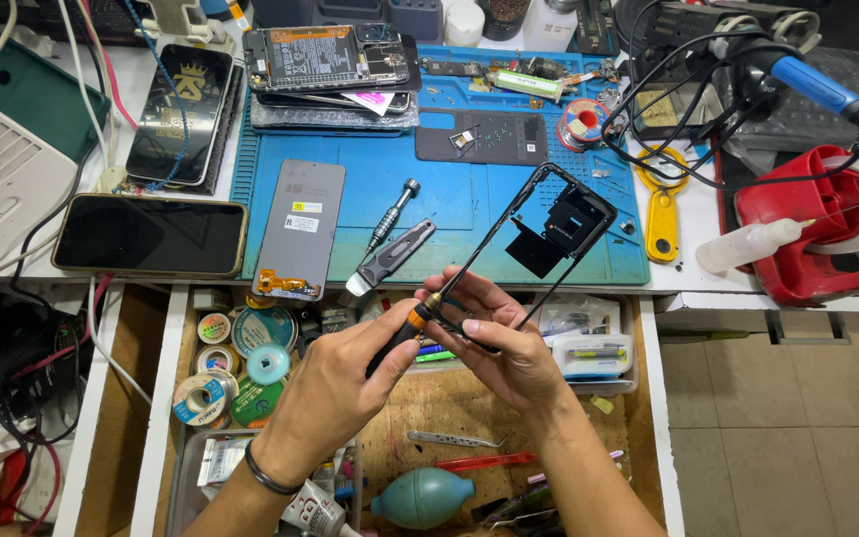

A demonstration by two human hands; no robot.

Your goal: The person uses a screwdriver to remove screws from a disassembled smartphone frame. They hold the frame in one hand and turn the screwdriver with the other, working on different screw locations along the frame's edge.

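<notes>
Two hands working: I'm seeing left hand (335,383) pinching a screwdriver (405,328), right hand (504,343) gripping the phone frame (549,234) just above it.

Over an open drawer (151,418) of solder reels, the left hand (335,383) grips a black-handled screwdriver (420,320) whose shaft reaches into a black phone frame (559,224) held by the right hand (499,348). On the blue mat (449,199), a grey screen panel (300,227) lies near its front edge, beside a second screwdriver (393,213).
</notes>
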